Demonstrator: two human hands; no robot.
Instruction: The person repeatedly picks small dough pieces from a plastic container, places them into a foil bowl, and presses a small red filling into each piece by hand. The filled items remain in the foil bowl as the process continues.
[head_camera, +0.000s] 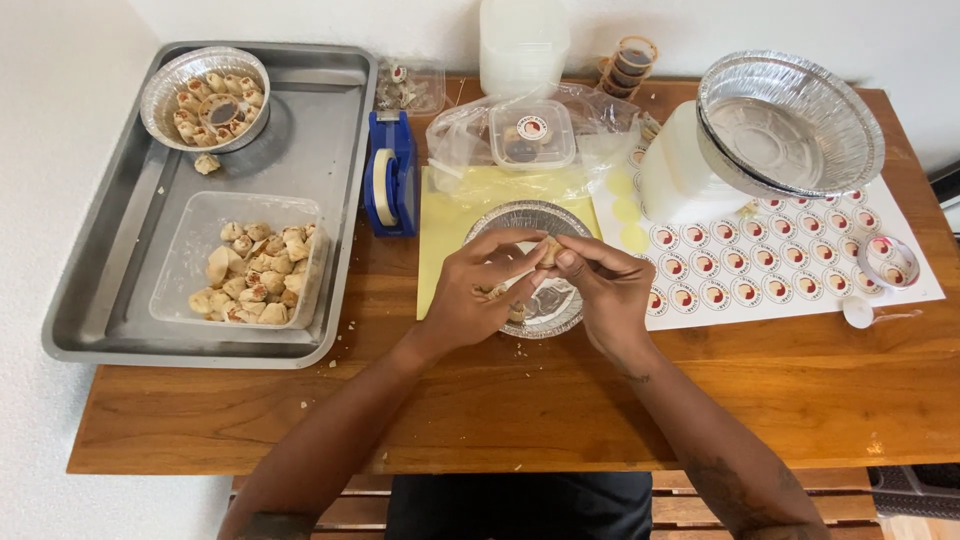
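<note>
Two hands' fingers pinch one small pastry above the foil pan.

Single view, head-mounted, looking steeply down from above the person's own chest. Faces away from the body toward the far wall, which shows as a pale strip along the top edge. Close range: the wooden surface fills most of the frame, its near edge and both side edges visible. Forearms enter from the bottom, meeting near centre. The steel tray sits left, the sticker sheet right. No second view to compare overlap.
</note>
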